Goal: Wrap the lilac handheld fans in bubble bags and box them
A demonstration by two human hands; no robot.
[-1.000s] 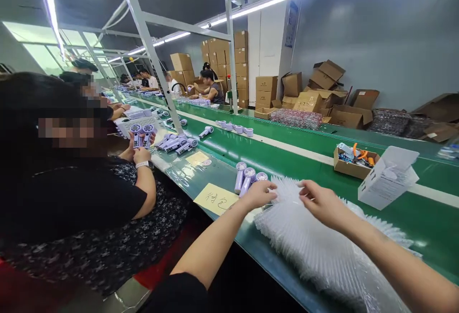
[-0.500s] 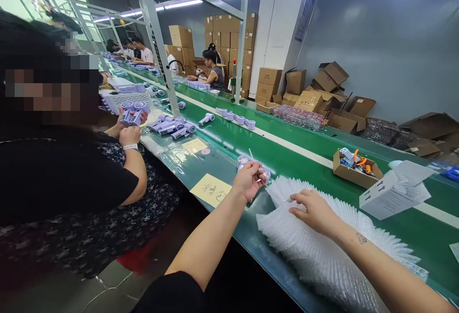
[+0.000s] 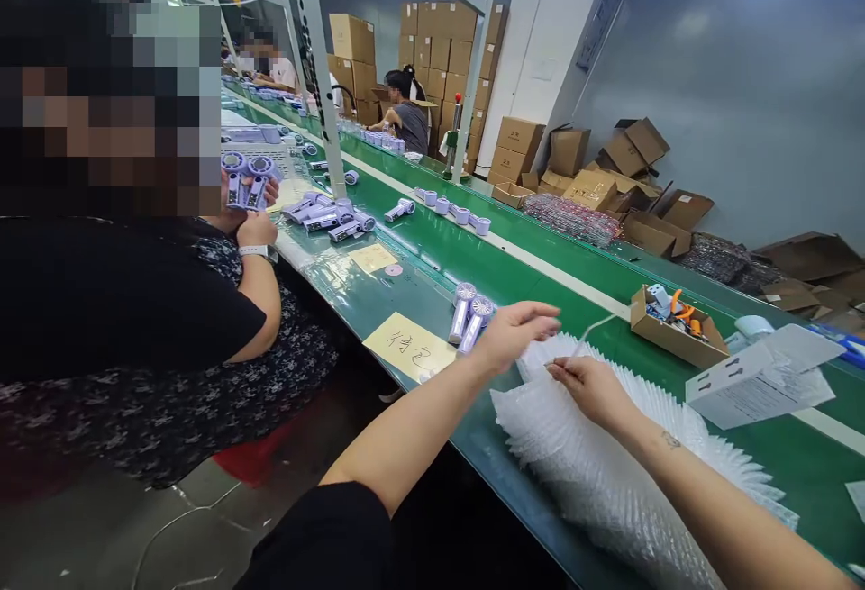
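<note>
My left hand [image 3: 517,335] reaches over the near end of the bubble-wrap bags, fingers stretched out with nothing visible in them. Just beside its wrist, two lilac handheld fans [image 3: 462,313] lie side by side on the table. My right hand [image 3: 598,389] is above the fanned row of clear bubble-wrap bags [image 3: 574,464], its thumb and fingertips pinched together. From that pinch a thin white strip [image 3: 598,327] appears to stick up toward the belt; the fingers partly hide its lower end.
A yellow paper with handwriting [image 3: 409,345] lies left of the fans. Beyond the bags stand a tool box [image 3: 676,333] and a white printed carton [image 3: 757,383] by the green belt [image 3: 533,293]. A co-worker [image 3: 253,234] at left holds two fans; more fans [image 3: 331,214] are piled nearby.
The thin white strip has passed from my left hand to my right. My left hand has moved right, off the fans, and its fingers have straightened; my right fingers have closed into a pinch.
</note>
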